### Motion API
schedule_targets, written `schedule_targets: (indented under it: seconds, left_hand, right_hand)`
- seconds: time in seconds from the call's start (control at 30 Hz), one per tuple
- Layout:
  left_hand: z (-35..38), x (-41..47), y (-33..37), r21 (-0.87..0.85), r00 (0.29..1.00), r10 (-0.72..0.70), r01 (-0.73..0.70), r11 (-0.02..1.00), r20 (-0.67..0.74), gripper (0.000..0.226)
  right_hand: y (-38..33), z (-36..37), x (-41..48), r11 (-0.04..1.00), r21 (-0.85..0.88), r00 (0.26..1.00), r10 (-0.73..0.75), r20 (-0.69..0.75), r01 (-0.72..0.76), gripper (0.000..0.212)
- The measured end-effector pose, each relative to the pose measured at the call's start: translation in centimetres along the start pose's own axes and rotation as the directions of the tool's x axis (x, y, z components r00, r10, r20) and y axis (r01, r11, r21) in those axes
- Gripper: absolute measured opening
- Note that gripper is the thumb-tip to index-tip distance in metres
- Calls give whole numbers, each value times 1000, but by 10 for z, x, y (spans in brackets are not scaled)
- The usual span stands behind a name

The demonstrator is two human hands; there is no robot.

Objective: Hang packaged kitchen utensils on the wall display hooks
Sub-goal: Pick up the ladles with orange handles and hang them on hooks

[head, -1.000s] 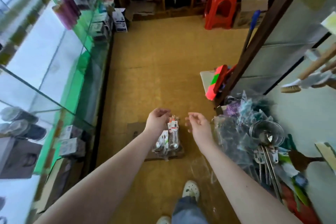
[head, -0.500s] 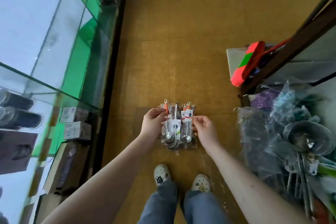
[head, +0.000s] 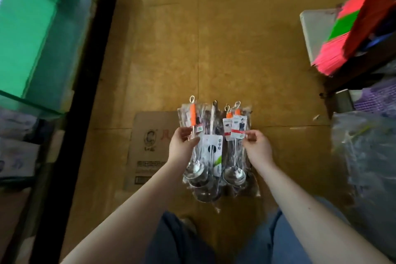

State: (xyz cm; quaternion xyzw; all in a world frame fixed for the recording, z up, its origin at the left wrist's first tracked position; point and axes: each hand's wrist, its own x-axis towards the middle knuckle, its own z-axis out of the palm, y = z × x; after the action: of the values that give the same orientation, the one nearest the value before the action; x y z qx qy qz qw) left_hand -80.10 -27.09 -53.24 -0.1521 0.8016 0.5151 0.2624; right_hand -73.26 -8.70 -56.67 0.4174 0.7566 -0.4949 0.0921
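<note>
packaged ladles (head: 211,152) are held fanned over the right edge of the flattened cardboard box (head: 150,146): one gripped by the left hand (head: 181,146), a label pinched by the right hand (head: 258,148), probably for sorting before hanging.

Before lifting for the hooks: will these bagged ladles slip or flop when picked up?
Likely slippery: the bagged ladles overlap in glossy clear sleeves. Probably bowl-heavy, so they'd hang handle-up. Sleeves look floppy; metal shafts should stay stiff.

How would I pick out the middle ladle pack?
Beside the flattened brown cardboard box, the left hand and right hand hold clear-wrapped steel ladles. The middle ladle alone has a plain steel handle and large white card; its neighbours have orange grips.
</note>
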Motion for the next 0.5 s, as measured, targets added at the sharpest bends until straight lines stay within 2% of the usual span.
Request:
schedule_targets:
  seconds: [0.07, 0.13, 0.27, 0.37, 0.5]
  left_hand:
    - [18, 28, -21, 44, 999, -1, 2, 999, -37, 45]
    - [31, 51, -38, 81, 996, -19, 26, 996, -90, 55]
    - [43, 72, -58, 156, 983, -39, 68, 985, -182, 68]
    - [43, 83, -64, 203, 979, -9, 52, 978, -206, 67]
    - [43, 86, -62, 229, 987, -42, 77, 970, -154, 50]
  right_hand:
    - [16, 13, 27, 998, -66, 998, 3, -70, -8, 30]
    - [30, 25, 46, 991, -137, 993, -13, -121, -4, 44]
    - [43, 41, 64, 980, -200, 993, -19, -119, -6, 76]
    - [42, 47, 65, 978, -208, 993, -26, -119, 1, 72]
    - [39, 48, 63, 981, -192, 989, -31, -146, 2, 55]
